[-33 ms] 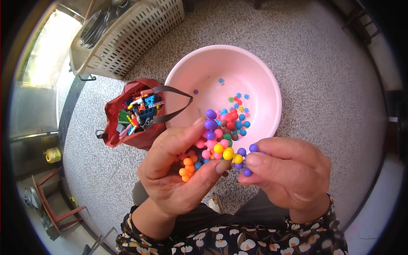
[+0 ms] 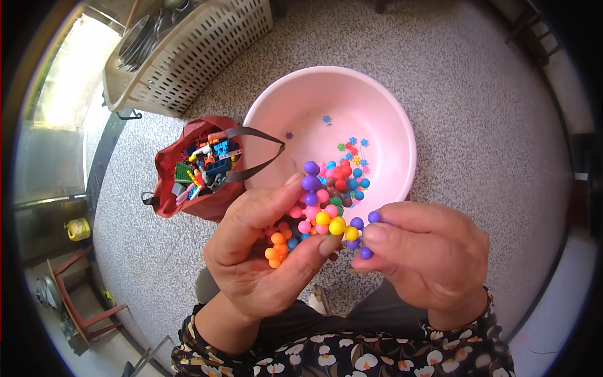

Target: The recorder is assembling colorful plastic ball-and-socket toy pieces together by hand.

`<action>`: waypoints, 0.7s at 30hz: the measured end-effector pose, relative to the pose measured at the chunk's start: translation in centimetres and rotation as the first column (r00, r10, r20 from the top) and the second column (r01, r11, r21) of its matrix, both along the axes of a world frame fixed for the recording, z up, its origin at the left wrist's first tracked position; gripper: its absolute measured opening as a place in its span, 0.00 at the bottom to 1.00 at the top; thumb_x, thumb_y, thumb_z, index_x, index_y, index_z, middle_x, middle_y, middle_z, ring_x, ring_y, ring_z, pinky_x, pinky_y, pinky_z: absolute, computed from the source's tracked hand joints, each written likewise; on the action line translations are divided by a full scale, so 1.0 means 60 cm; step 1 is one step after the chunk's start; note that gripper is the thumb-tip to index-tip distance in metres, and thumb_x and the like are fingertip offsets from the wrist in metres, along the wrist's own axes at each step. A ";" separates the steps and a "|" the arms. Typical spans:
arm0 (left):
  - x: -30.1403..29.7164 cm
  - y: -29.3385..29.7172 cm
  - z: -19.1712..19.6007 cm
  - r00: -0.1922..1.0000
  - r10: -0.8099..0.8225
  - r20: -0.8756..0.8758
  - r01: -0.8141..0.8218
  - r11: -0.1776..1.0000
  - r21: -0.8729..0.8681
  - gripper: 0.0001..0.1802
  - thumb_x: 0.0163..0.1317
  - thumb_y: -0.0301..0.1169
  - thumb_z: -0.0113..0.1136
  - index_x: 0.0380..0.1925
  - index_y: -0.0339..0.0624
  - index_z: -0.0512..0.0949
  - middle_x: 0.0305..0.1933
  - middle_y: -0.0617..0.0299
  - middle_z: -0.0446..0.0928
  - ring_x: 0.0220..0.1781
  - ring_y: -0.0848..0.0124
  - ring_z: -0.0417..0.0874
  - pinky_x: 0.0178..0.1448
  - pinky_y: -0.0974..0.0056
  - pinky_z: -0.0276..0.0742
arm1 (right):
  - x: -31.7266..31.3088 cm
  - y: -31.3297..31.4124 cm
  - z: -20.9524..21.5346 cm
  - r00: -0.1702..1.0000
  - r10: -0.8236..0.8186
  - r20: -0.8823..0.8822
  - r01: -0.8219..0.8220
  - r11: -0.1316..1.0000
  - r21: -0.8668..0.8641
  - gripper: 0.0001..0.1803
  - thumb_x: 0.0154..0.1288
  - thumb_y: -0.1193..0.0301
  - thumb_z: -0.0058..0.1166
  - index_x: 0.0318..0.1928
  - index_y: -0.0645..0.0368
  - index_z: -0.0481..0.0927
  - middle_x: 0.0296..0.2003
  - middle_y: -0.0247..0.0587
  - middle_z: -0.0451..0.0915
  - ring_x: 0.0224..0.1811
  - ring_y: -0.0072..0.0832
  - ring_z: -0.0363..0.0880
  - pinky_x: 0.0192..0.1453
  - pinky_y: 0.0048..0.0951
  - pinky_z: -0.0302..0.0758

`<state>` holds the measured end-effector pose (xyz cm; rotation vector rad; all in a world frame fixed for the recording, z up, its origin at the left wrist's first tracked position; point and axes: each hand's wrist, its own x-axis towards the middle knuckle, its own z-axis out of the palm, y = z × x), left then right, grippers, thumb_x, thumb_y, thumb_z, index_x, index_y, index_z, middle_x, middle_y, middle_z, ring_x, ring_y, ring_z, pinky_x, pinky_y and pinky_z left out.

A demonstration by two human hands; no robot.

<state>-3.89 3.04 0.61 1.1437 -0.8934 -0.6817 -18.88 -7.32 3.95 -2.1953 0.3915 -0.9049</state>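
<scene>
My left hand (image 2: 267,248) is closed around a cluster of ball-ended toy building pieces (image 2: 312,212) in pink, purple, orange, yellow, red, blue, green and brown. Part of the cluster is hidden behind its fingers. Between the thumb and fingers of my right hand (image 2: 433,251) is a purple ball-ended piece (image 2: 366,252). It meets the yellow balls (image 2: 337,226) at the cluster's right side; whether the two are joined I cannot tell. Beyond the hands stands a pink basin (image 2: 295,103), with several small flower-shaped pieces (image 2: 353,141) in blue, red, green and yellow on its bottom.
A red bag (image 2: 166,173) full of mixed toy parts leans beside the basin, one dark strap (image 2: 267,133) lying over the rim. At the upper left is a white slatted basket (image 2: 201,53) with metal ware. A reddish chair frame (image 2: 75,301) and a yellow bottle (image 2: 78,229) stand far left.
</scene>
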 end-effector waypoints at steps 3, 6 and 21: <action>0.006 0.002 -0.002 0.992 0.013 0.124 -0.014 1.000 0.013 0.27 0.43 0.16 0.64 0.47 0.25 0.69 0.40 0.52 0.73 0.41 0.71 0.76 0.46 0.70 0.71 | 0.005 0.007 0.001 0.999 -0.032 -0.020 0.032 0.999 0.036 0.17 0.40 0.75 0.66 0.36 0.58 0.80 0.33 0.43 0.78 0.29 0.28 0.80 0.32 0.23 0.79; 0.006 0.001 0.003 0.977 0.048 0.208 -0.049 0.999 0.000 0.27 0.43 0.15 0.64 0.47 0.26 0.69 0.38 0.52 0.73 0.39 0.72 0.75 0.44 0.71 0.71 | 0.008 0.009 -0.004 0.997 -0.068 -0.028 0.069 0.997 0.033 0.18 0.38 0.75 0.68 0.35 0.57 0.80 0.32 0.42 0.78 0.29 0.27 0.80 0.32 0.21 0.78; -0.002 0.002 0.009 0.999 0.030 0.025 -0.030 1.000 0.008 0.27 0.46 0.14 0.60 0.49 0.23 0.65 0.43 0.49 0.74 0.45 0.69 0.77 0.50 0.69 0.71 | 0.015 0.012 -0.006 0.996 -0.083 -0.014 0.083 0.996 0.015 0.16 0.40 0.72 0.67 0.34 0.59 0.79 0.29 0.42 0.79 0.29 0.28 0.80 0.31 0.23 0.78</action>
